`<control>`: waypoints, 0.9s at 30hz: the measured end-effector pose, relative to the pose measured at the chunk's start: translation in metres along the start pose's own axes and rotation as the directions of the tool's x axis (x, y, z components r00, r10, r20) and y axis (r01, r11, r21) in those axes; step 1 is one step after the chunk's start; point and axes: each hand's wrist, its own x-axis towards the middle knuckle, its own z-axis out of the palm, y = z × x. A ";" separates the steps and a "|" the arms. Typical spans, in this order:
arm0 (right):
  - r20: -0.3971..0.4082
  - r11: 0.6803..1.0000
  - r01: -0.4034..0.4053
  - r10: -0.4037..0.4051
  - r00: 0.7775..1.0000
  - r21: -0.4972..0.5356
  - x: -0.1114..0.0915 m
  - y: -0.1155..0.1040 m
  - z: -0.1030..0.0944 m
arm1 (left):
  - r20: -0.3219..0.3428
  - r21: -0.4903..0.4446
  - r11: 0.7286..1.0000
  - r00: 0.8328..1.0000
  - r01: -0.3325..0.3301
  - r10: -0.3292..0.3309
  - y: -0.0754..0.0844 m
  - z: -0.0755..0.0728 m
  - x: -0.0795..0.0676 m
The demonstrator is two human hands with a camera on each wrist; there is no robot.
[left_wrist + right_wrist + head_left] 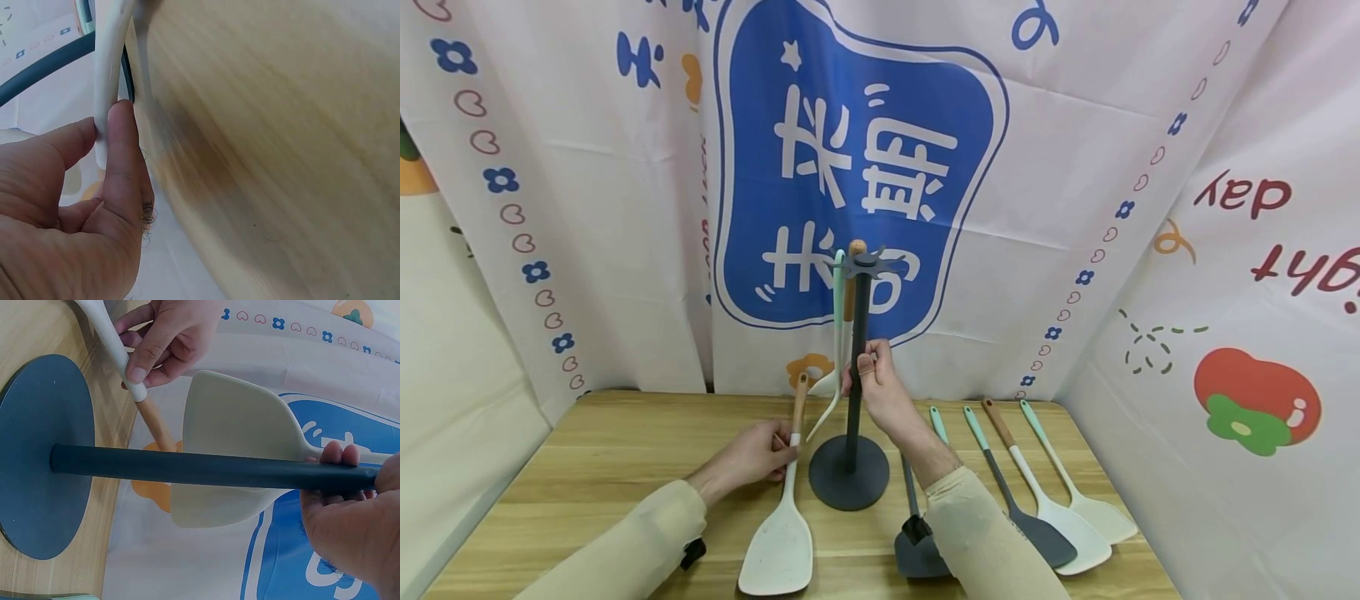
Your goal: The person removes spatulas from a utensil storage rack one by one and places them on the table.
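My left hand point(748, 454) pinches a white spatula point(777, 554) between thumb and fingers, near where its wooden handle starts. The spatula's broad blade points towards me, close over the table, left of a dark utensil stand point(848, 487). In the left wrist view, thumb and fingertips meet on the spatula's white shaft point(111, 69). My right hand point(891, 404) grips the stand's pole point(187, 469) partway up, fingers wrapped behind it. From the hooks at the stand's top hang a mint-handled spatula point(838, 308) and a wooden-handled one point(850, 300), their pale blades point(237, 419) overlapping behind the pole.
More spatulas lie in a row on the wooden table point(647, 433) at the right: two dark ones point(1045, 537) with mint handles, a white one point(1086, 542) with a wooden handle, and a cream one point(1105, 518). My right forearm crosses over one dark spatula. Printed cloth point(1075, 167) hangs behind.
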 end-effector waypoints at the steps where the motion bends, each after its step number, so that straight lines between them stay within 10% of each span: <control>1: 0.000 1.000 0.000 0.000 1.000 0.003 0.000 0.000 0.000 | 0.001 0.005 1.000 1.000 0.006 -0.006 0.000 0.000 0.000; 27: 0.015 1.000 0.006 -0.007 1.000 0.016 0.002 0.005 -0.002 | 0.033 0.096 0.995 0.999 0.033 -0.037 -0.003 -0.005 -0.001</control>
